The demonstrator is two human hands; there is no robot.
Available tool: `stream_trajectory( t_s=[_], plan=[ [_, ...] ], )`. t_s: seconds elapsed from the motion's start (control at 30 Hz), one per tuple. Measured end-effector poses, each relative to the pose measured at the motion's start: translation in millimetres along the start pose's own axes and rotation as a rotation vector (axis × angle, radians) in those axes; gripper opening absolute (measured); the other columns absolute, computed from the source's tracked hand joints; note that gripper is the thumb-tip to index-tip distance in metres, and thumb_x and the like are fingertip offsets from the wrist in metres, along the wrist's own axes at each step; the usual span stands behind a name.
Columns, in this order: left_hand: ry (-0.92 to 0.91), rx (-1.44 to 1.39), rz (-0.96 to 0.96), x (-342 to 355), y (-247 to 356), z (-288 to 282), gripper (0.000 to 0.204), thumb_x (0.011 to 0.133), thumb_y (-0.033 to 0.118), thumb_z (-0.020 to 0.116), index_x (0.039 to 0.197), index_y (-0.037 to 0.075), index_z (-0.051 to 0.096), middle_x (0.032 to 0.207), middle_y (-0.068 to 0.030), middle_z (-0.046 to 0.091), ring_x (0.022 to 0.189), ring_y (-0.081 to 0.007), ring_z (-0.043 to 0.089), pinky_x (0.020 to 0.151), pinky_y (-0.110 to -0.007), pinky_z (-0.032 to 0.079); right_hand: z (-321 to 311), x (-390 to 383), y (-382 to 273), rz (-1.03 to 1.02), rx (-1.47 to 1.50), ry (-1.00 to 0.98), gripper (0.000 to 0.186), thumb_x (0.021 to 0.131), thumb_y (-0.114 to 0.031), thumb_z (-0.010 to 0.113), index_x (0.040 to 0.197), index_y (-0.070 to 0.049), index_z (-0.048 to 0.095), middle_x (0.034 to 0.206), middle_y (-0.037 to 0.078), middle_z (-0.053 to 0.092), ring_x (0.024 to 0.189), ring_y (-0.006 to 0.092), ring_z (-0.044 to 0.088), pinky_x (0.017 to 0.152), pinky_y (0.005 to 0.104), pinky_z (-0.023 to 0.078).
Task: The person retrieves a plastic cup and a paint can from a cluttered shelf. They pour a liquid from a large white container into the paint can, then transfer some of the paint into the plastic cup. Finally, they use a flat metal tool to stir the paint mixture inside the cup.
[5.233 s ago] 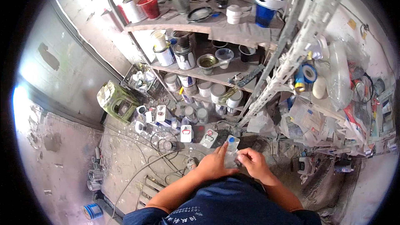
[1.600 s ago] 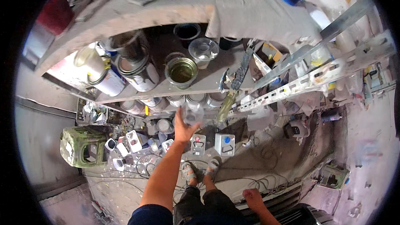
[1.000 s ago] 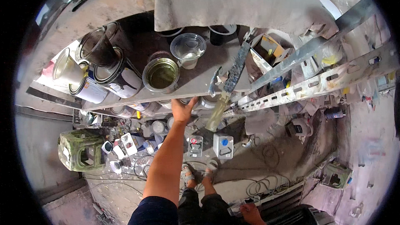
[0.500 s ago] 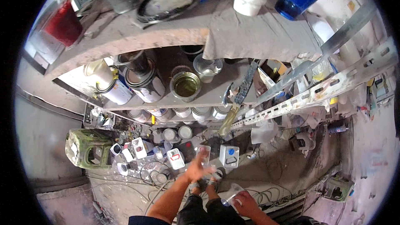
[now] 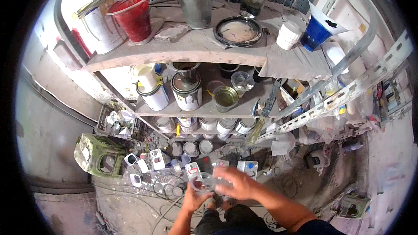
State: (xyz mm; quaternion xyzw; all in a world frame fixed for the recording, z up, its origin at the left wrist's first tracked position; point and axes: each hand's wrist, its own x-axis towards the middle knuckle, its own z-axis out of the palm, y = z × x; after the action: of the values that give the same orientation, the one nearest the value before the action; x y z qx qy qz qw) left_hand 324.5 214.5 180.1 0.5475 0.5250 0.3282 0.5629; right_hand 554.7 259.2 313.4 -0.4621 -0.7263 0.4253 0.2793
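Observation:
Low in front of me, a clear plastic cup sits in my left hand, whose fingers wrap its near left side. My right hand hovers at the cup's right rim. Its fingers are stretched out and slightly smeared, with nothing visible in them; whether they touch the rim is hard to see. Just beyond the hands stand a white jug with a red handle and a pale container with a blue cap.
A shelf rack holds a red cup, a grey cup, a blue cup and a cup of yellowish liquid. A crusted brush hangs at the shelf edge. A green stool stands left. Hoses lie across the floor.
The clear cup has passed from my right hand to my left and moved up and left. My right hand has come across beside it. The view has tilted up, showing more shelf.

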Motion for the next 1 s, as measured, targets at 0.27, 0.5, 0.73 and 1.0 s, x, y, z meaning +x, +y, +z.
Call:
stream_trajectory(
  t_s=[0.27,0.5,0.73,1.0],
  plan=[
    [0.248,-0.133,-0.061,-58.7,-10.5,-47.5,0.087,0.066,0.004,0.082,0.133,0.001,0.027,0.115,-0.0126,0.052,0.104,-0.0219,0.054,0.091,-0.037,0.046,-10.7,136.0,111.8,0.252,0.013,0.919,0.08,0.074,-0.023,0.077,0.135,0.001,0.032,0.131,0.024,0.044,0.122,0.0369,0.044,0.104,0.0418,0.035],
    [0.328,-0.133,-0.089,-104.4,-33.6,-66.2,0.088,0.066,0.004,0.082,0.135,0.0,0.028,0.114,-0.0129,0.053,0.103,-0.022,0.055,0.089,-0.035,0.046,-18.2,191.2,99.6,0.243,-0.018,1.049,0.087,0.07,-0.032,0.078,0.134,0.004,0.033,0.127,0.028,0.044,0.12,0.04,0.044,0.102,0.0441,0.033],
    [0.315,-0.124,-0.114,-108.9,-33.3,-65.9,0.089,0.065,0.003,0.083,0.135,-0.002,0.027,0.115,-0.0125,0.052,0.103,-0.0212,0.055,0.089,-0.035,0.046,-22.5,205.9,113.5,0.249,-0.112,1.221,0.084,0.066,-0.035,0.081,0.128,0.003,0.038,0.121,0.025,0.05,0.111,0.0374,0.052,0.095,0.0415,0.04],
    [0.29,-0.112,-0.071,-106.2,-29.0,-72.5,0.091,0.066,0.001,0.081,0.138,0.0,0.025,0.114,-0.0135,0.053,0.102,-0.0219,0.057,0.088,-0.036,0.047,-37.3,193.4,102.6,0.124,0.097,1.055,0.074,0.067,-0.021,0.081,0.126,-0.001,0.041,0.119,0.019,0.053,0.11,0.0322,0.053,0.095,0.0405,0.041]
  ],
)
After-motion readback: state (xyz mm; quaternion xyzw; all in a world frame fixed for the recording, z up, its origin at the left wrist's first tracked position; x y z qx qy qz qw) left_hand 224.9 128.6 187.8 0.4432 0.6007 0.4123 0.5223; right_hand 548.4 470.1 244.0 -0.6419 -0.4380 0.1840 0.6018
